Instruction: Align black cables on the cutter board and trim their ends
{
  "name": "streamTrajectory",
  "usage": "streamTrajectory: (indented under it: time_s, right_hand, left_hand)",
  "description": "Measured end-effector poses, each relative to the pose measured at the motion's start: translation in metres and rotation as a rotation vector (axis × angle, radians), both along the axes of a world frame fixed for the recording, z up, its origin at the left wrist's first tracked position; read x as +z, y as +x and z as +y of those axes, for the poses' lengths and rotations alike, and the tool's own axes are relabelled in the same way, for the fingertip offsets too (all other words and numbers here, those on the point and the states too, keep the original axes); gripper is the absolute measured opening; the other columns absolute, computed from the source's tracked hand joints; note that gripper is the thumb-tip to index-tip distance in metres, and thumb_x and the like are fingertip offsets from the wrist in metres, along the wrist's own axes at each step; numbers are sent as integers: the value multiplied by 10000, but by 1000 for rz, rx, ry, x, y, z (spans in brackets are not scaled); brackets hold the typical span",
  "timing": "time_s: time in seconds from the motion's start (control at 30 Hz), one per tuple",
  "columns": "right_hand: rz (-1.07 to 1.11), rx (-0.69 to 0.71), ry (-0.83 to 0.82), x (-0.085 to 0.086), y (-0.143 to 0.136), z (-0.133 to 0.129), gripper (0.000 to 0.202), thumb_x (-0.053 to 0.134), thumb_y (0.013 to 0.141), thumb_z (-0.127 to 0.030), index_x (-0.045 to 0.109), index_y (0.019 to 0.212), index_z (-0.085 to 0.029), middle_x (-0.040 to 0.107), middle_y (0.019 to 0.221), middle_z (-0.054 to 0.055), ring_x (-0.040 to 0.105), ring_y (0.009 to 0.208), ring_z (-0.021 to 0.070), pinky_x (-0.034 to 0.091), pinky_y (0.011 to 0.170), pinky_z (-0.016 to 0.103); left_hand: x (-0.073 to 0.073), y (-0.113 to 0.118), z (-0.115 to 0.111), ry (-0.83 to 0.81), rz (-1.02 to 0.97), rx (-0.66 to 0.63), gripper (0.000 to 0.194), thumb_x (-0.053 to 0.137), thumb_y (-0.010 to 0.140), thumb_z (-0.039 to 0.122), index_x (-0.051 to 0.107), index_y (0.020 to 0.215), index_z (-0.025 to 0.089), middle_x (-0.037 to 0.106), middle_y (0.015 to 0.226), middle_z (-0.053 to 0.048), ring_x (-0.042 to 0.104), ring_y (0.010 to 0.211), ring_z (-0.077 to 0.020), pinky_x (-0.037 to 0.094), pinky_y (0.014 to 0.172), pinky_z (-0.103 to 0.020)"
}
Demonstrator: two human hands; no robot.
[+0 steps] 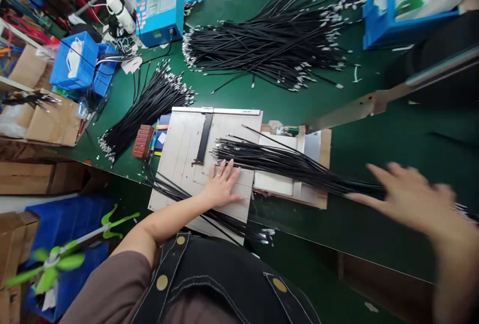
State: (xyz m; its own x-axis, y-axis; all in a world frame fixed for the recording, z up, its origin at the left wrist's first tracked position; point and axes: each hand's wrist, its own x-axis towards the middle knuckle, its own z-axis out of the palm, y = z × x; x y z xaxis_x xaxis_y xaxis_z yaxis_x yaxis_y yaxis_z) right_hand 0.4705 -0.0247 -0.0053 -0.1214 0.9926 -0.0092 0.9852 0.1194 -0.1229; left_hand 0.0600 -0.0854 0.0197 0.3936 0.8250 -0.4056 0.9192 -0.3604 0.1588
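A: Where does the black cable bundle (pixel 277 162) lie before you?

B: It stretches across your green worktable (pixel 374 236), its silver-tipped left end on a ruled cutting board (pixel 183 139), its middle above a white pad (pixel 273 187), its right end running under your right hand (pixel 415 204).

A: And your fingers, left and right?

B: Your left hand (pixel 222 184) presses flat on the board, fingers spread apart, tips just beside the bundle's near edge; you wear a ring. Your right hand, blurred, spreads its fingers and thumb over the cables; whether it touches them, one cannot tell.

A: What lies under your left forearm?

B: Several loose cables (pixel 228 223), slanting across the board's near side.

A: And around you?

B: A large cable pile (pixel 262 44) spreads beyond the board, and a smaller pile (pixel 149 107) lies to its left, near a brown block (pixel 142 141). A long metal bar (pixel 348 112) slants in from the right, beyond your right hand; a blue bin (pixel 377 27) stands at the far right.
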Motion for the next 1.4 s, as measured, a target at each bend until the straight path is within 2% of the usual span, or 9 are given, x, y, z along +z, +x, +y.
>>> streamTrajectory:
  time_s: [0.07, 0.17, 0.27, 0.5, 0.63, 0.73, 0.9, 1.17, 1.4]
  right_hand:
    - [79, 177, -68, 16, -85, -2, 915, 164, 909, -731, 640, 1321, -67, 501, 1442, 303, 471, 1332, 389, 400, 979, 592]
    - [174, 377, -158, 20, -199, -3, 674, 259, 984, -541, 483, 1486, -152, 411, 1562, 184, 324, 1454, 326, 260, 1151, 592]
    - [160, 257, -167, 3, -258, 1, 693, 318, 982, -519, 391, 1533, -106, 335, 1601, 196, 264, 1479, 350, 169, 1175, 643]
    - [193, 132, -35, -30, -270, 6, 760, 315, 980, -520, 269, 1573, -46, 224, 1632, 240, 190, 1494, 398, 153, 1169, 665]
    - [161, 198, -50, -27, -282, 4, 677, 295, 994, -487, 311, 1576, -142, 274, 1635, 167, 211, 1497, 359, 160, 1172, 669]
    - [118, 77, -59, -26, -295, 3, 699, 299, 990, -514, 334, 1562, -115, 255, 1636, 191, 190, 1497, 393, 174, 1148, 700]
    - [125, 113, -9, -28, -304, -6, 712, 277, 994, -555, 352, 1555, -122, 280, 1626, 192, 204, 1497, 378, 167, 1150, 697]
    - [33, 106, -62, -15, -311, 4, 665, 288, 1000, -519, 422, 1528, -137, 351, 1603, 146, 294, 1447, 393, 273, 1116, 650]
    - [64, 158, -49, -21, -318, -4, 659, 266, 1004, -534, 412, 1539, -178, 395, 1580, 138, 299, 1456, 378, 213, 1131, 686]
  left_hand:
    - [-12, 3, -4, 33, 30, 21, 1005, 555, 847, 727, 201, 1614, 183, 126, 1684, -185, 104, 1553, -393, 166, 1205, -653]
    - [-16, -3, -3, 96, 48, 31, 1009, 496, 859, 754, 178, 1615, 167, 134, 1684, -170, 96, 1559, -368, 145, 1213, -647]
    - [-13, -14, -5, 107, 65, 16, 995, 438, 880, 763, 182, 1610, 139, 154, 1681, -160, 125, 1561, -333, 146, 1218, -641]
    - [-11, -28, 1, 99, 57, 10, 1011, 445, 868, 774, 186, 1609, 138, 125, 1686, -152, 112, 1563, -331, 126, 1220, -656]
    - [-10, -36, 17, 120, 18, 22, 989, 441, 878, 760, 203, 1607, 135, 142, 1686, -141, 115, 1562, -341, 93, 1226, -661]
    - [-10, -50, 18, 120, -6, -4, 983, 434, 888, 749, 184, 1609, 129, 165, 1684, -119, 123, 1562, -330, 58, 1236, -645]
    - [-12, -71, 17, 116, -2, 32, 983, 433, 885, 755, 217, 1603, 120, 156, 1686, -121, 67, 1568, -331, 79, 1238, -630]
    - [-19, -68, 57, 172, -75, -30, 921, 458, 910, 691, 218, 1605, 136, 134, 1690, -111, 76, 1565, -344, 55, 1237, -635]
    - [-7, -75, 27, 143, -32, 35, 1014, 513, 865, 726, 250, 1588, 64, 182, 1673, -188, 105, 1559, -361, 68, 1250, -608]
